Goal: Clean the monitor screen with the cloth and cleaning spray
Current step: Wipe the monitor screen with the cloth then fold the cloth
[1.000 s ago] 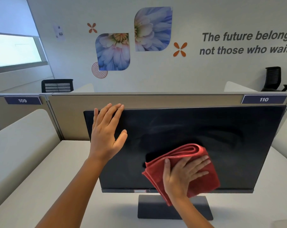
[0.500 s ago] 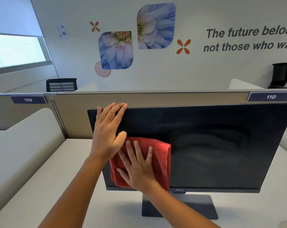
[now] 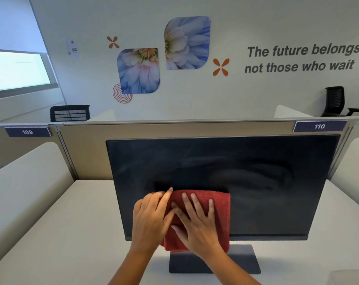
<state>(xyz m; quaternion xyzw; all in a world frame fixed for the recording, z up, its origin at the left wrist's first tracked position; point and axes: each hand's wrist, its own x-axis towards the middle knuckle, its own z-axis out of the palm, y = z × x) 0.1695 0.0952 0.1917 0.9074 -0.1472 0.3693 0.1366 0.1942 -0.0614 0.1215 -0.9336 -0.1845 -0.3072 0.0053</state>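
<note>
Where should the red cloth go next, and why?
Probably a slide to the right along the bottom of the monitor screen. The right hand lies flat on the red cloth at the lower left of the screen, the left hand beside it at its left edge, and hazy smears show across the middle and right of the glass.

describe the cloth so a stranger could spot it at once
Start at the big dark monitor on the white desk. Low on its screen, left of centre, both hands press a folded cloth flat. It is the only red thing on the desk.
</note>
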